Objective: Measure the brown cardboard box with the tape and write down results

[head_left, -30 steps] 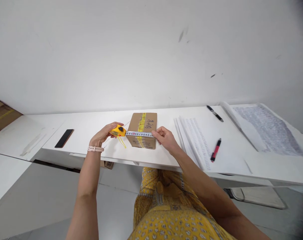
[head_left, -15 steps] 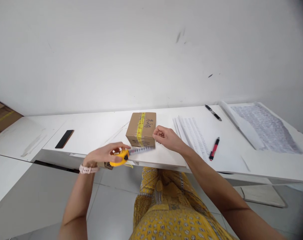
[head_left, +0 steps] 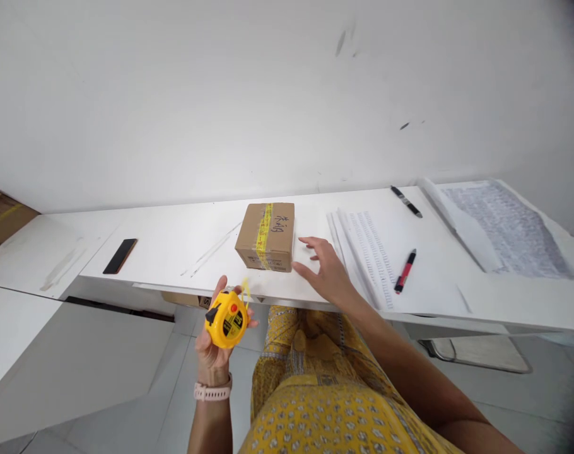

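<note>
A yellow tape measure [head_left: 226, 320] with a red button and black label rests in my left hand [head_left: 214, 353], palm turned up and fingers curled round it, just off the table's front edge. Its blade no longer shows stretched out; a yellow strap hangs by the case. On the table sits a small cardboard box [head_left: 265, 230], closed with yellow printed tape and marked with dark handwriting on top. My right hand [head_left: 327, 271] is beside the box's right front corner, fingers spread and holding nothing. The fingertips are very near the box; whether they touch it I cannot tell.
On the white table [head_left: 192, 239] a dark phone-like slab [head_left: 120, 256] lies at left. Printed sheets [head_left: 372, 265], a red-and-black pen [head_left: 405, 272] and a black pen [head_left: 406, 202] lie at right, with a handwritten sheet [head_left: 509, 227] beyond. More cardboard boxes [head_left: 5, 217] stand far left.
The tape measure's blade, stretched along the box's front before, is back in the case. My left hand has turned palm up and moved nearer me. My right hand has opened from a pinch.
</note>
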`<state>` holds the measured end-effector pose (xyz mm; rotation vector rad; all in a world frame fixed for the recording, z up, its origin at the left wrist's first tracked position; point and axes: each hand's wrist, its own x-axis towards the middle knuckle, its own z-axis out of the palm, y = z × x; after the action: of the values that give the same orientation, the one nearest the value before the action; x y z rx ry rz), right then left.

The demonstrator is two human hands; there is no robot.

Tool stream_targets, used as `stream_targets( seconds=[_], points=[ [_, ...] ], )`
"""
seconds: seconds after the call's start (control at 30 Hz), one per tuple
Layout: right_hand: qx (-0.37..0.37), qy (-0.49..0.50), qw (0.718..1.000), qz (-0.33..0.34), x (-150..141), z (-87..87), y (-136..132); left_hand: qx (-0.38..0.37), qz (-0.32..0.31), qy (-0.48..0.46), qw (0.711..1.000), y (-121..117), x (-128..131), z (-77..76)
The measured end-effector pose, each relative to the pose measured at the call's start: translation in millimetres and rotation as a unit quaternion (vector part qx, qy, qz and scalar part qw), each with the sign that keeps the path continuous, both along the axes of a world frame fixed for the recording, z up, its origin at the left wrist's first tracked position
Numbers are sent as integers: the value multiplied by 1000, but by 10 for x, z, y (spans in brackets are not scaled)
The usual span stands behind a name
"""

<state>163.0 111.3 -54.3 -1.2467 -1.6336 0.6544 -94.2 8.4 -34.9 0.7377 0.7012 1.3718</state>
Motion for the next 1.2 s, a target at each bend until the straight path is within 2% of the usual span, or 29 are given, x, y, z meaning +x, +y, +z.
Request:
stream_targets(
  seconds=[0.1, 0.23, 0.33, 0.43, 0.5, 0.6, 0.8, 0.93, 1.0, 1.13, 1.2],
  points=[
    [81, -104, 991, 13, -156, -80, 166, 26, 55, 2, 998, 145, 108, -58],
    [113, -156, 980, 37, -243, -212, 411, 56, 120, 57, 990, 579, 24, -223],
    [133, -128, 982, 42, -222, -329, 480, 58, 103, 98, 988, 889, -101, -323],
    [170, -85, 981, 29, -179, -421, 460, 54, 40, 118, 991, 1021, -103, -356],
    [182, -63, 981, 7, -147, -444, 417, 57, 6, 123, 991, 995, -30, -332],
    [183, -52, 981, -24, -91, -382, 306, 56, -4, 116, 992, 835, 97, -237],
    [175, -101, 978, -53, 3, 57, -18, 54, 18, 84, 995, 463, 170, 23],
    [171, -134, 973, -82, -41, 304, 9, 36, 42, 84, 995, 398, 205, 150],
    [183, -107, 975, -64, -111, 368, 146, 40, 71, 83, 993, 396, 240, 213],
    [179, 21, 982, 58, -260, 431, 473, 98, 141, 75, 982, 362, 297, 355],
    [161, 60, 981, 93, -302, 453, 571, 130, 164, 85, 974, 331, 301, 415]
  ],
)
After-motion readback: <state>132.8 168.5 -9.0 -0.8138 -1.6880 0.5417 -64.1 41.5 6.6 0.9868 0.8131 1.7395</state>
